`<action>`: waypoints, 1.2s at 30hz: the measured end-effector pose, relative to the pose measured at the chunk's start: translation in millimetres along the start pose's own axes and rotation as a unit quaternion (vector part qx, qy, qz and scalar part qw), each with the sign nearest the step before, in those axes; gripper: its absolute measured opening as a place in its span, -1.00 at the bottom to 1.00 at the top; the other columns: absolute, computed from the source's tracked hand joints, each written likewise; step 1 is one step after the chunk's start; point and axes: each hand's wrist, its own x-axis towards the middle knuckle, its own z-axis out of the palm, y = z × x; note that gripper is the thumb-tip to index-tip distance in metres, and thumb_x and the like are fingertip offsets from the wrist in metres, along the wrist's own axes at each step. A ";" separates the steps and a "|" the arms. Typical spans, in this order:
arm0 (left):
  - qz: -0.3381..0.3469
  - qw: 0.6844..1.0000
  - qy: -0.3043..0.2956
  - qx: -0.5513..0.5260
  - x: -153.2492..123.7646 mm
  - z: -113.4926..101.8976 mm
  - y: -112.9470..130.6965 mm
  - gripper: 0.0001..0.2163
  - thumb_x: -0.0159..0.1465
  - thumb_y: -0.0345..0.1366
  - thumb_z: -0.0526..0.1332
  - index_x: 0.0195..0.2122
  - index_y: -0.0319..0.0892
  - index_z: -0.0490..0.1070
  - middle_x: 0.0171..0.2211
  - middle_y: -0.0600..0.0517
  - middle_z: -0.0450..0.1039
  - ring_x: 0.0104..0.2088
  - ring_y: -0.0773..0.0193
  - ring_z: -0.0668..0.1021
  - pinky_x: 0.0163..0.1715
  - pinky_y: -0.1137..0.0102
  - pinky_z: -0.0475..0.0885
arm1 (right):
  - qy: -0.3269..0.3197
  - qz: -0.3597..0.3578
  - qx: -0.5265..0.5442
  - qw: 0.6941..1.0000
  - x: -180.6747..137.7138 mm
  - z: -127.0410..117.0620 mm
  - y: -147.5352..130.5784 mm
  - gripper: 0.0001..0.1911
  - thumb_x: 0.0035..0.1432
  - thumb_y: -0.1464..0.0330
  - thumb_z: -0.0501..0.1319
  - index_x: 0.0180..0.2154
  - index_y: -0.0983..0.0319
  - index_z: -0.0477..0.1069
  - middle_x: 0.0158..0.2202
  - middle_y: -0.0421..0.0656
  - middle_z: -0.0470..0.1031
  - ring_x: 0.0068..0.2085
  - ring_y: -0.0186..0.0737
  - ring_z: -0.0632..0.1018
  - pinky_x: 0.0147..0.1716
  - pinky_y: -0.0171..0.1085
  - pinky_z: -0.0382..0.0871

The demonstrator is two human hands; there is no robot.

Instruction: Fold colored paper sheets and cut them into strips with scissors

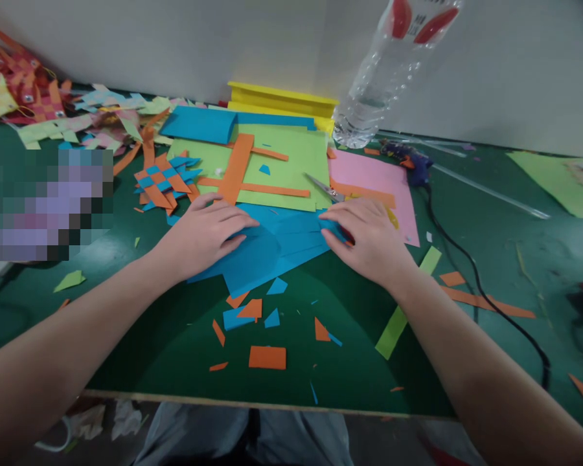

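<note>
A blue sheet of paper (252,259) with long cuts toward its right end lies on the green table between my hands. My left hand (208,230) rests on its left part, fingers stretched out and thumb slightly apart. At the right end, my right hand (366,236) has its thumb and fingers bent around the blue strips. Just beyond the right hand are scissors (326,189), blades pointing away to the left; their handles are partly hidden by the hand. A light green sheet (291,162) with orange strips (238,165) on it lies behind the blue paper.
A woven orange and blue paper piece (162,184) sits left. Behind stand a water bottle (383,77) and a folded yellow paper (282,98). A glue gun (412,162) with a black cord lies right, near pink paper (374,171). Orange scraps (267,357) lie in front.
</note>
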 end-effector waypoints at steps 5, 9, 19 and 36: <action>-0.016 1.000 -0.005 -0.012 1.1 -1.3 0.2 -0.68 0.47 -0.22 -0.06 0.01 -0.15 0.44 -0.07 -0.03 0.55 -0.01 0.16 0.53 0.17 0.19 0.19 | -0.015 -0.009 0.003 1.000 1.9 0.5 -2.8 -0.81 0.27 0.35 0.14 -0.13 0.24 0.46 -0.15 -0.02 0.59 -0.09 0.00 0.54 -0.01 -0.02 0.36; -0.020 1.000 -0.004 -0.024 1.7 -2.3 0.0 -0.68 0.48 -0.20 -0.07 0.00 -0.14 0.44 -0.09 -0.03 0.54 -0.01 0.16 0.53 0.16 0.21 0.19 | -0.029 -0.014 -0.001 0.999 2.0 0.9 -3.8 -0.79 0.29 0.35 0.12 -0.12 0.27 0.46 -0.15 -0.01 0.59 -0.09 0.01 0.53 0.00 0.00 0.36; -0.029 0.998 -0.008 -0.063 1.0 0.8 0.0 -0.68 0.48 -0.17 -0.06 0.03 -0.15 0.41 -0.12 -0.06 0.54 -0.09 0.13 0.55 0.04 0.19 0.25 | -0.055 0.004 0.011 0.998 0.5 4.2 -8.1 -0.63 0.29 0.33 0.12 0.09 0.31 0.33 0.07 0.08 0.48 0.06 0.05 0.47 0.07 0.04 0.34; -0.072 0.996 -0.016 -0.049 0.3 -4.6 -3.7 -0.61 0.48 -0.17 -0.14 0.04 -0.11 0.44 -0.13 -0.06 0.56 -0.07 0.11 0.54 0.07 0.16 0.24 | -0.072 0.061 0.002 0.996 -1.4 8.1 -6.4 -0.58 0.33 0.18 0.06 0.13 0.24 0.28 0.14 0.06 0.45 0.17 0.11 0.43 0.26 0.23 0.09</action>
